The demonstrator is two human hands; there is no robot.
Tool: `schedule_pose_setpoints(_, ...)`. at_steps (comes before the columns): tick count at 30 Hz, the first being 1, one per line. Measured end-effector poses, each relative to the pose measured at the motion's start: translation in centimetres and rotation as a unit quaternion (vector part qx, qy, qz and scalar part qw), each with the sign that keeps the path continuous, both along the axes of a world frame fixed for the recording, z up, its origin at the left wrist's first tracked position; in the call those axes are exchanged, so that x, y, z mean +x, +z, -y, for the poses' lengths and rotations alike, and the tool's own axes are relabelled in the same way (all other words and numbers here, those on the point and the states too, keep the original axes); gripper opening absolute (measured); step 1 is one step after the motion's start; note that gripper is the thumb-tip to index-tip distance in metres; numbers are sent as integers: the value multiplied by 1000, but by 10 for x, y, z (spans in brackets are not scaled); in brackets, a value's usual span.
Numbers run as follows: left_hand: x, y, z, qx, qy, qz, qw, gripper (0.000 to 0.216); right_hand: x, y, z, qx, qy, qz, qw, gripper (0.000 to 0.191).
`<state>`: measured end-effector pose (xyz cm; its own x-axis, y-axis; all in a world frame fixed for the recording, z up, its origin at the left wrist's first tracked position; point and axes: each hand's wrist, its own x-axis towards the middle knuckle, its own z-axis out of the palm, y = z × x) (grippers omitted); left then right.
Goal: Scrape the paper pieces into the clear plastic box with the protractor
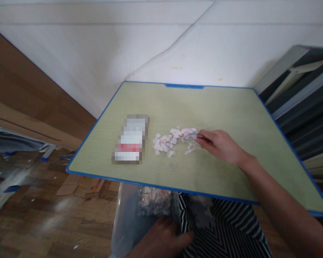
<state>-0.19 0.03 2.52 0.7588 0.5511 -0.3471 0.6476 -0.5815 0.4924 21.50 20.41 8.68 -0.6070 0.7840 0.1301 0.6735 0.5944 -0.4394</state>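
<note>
Your right hand [223, 145] pinches a clear, curved plastic piece [191, 139] that touches the right side of the scraps [167, 142]. I think a fast push could scatter these light bits, and some could miss the bin [123, 218] below the pile. They are thin white and pink paper on a smooth green tabletop [231, 107]. Your left hand [161, 238] rests on the bin; I cannot tell its grip.
</note>
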Motion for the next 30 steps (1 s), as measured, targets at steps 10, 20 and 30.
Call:
schedule_pose_setpoints(10,0,3,0,-2,1,-6,1000,34,7,7,0,-20,-3,-10,1000,25)
schedule_pose_setpoints(20,1,0,-1,18,-9,-9,1000,37,1,4,1,-7,-12,-11,1000,24)
schedule_pose_setpoints(30,1,-3,0,-1,-2,-7,1000,36,5,8,2,1,-34,7,999,25)
